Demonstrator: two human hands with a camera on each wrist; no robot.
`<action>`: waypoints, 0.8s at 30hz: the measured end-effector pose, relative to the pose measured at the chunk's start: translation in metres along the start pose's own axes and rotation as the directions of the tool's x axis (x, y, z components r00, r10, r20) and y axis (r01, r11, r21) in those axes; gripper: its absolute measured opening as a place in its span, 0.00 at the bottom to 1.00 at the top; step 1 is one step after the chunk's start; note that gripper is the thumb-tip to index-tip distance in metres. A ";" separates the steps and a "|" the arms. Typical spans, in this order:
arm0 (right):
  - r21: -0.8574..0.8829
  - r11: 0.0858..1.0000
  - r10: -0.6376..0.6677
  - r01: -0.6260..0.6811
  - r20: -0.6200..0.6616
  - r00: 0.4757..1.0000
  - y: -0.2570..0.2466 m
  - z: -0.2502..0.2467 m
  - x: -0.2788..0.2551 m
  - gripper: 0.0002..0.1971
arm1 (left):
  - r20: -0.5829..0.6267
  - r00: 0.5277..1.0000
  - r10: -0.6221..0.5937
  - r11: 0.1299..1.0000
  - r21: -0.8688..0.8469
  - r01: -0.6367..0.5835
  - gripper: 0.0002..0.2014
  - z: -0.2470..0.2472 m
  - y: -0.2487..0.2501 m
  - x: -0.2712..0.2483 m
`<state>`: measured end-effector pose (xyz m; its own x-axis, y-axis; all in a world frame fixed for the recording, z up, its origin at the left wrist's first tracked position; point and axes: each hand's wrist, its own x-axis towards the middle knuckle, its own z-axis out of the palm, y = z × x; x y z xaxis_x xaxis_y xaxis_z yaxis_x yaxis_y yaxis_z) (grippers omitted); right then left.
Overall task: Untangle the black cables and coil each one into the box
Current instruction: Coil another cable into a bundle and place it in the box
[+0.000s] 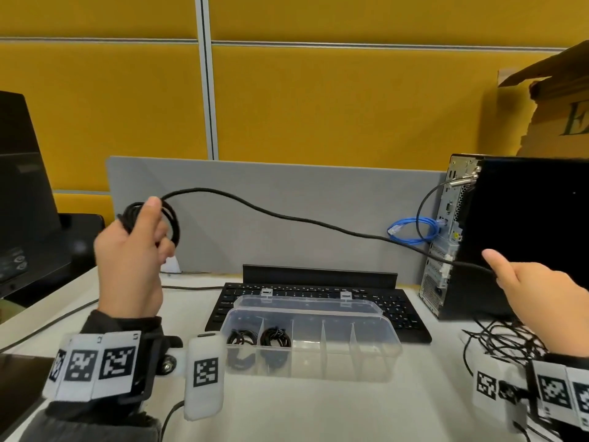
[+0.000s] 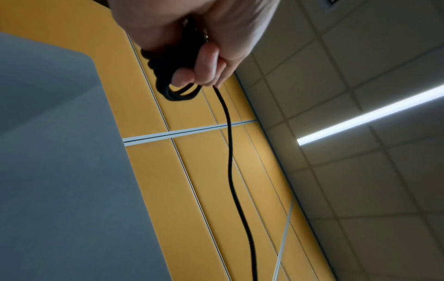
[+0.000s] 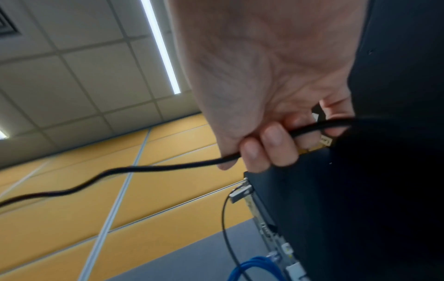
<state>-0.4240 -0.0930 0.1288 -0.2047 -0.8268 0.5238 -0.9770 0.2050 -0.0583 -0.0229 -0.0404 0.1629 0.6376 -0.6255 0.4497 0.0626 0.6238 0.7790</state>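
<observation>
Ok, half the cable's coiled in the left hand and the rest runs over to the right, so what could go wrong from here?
1. The coil sits in the left hand under thumb and fingers only; a tug could spring its loops.
2. The cable hangs slack beside the blue cable at the computer; winding in might snag it.
3. The right hand is above the tangled pile; the tail could drag more cables along.

Black cable (image 1: 287,215) part-coiled, stretched mid-air; clear box (image 1: 376,346) w/ two coils (image 1: 258,339).
</observation>
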 end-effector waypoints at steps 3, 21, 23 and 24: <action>-0.029 0.999 0.034 -0.031 0.112 0.993 0.032 0.022 0.014 0.41 | 0.007 1.000 -0.010 1.000 -0.002 0.010 0.14 -0.002 0.002 0.000; 0.630 0.576 -0.433 0.522 -0.307 0.848 -0.110 -0.049 -0.044 0.22 | 0.836 0.400 -0.377 0.834 0.118 0.538 0.17 0.062 -0.013 -0.071; 0.611 0.579 -0.391 0.539 -0.372 0.842 -0.111 -0.049 -0.046 0.20 | 0.942 0.207 -0.264 0.834 0.115 0.539 0.14 0.062 -0.015 -0.077; 0.612 0.567 -0.424 0.550 -0.355 0.833 -0.113 -0.049 -0.048 0.18 | 0.970 0.144 -0.197 0.826 0.085 0.558 0.11 0.063 -0.014 -0.081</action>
<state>-0.3004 -0.0509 0.1517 0.2651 -0.5894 0.7631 -0.7034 -0.6595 -0.2651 -0.1234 -0.0281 0.1429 -0.6653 -0.6672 0.3350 0.3421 0.1264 0.9311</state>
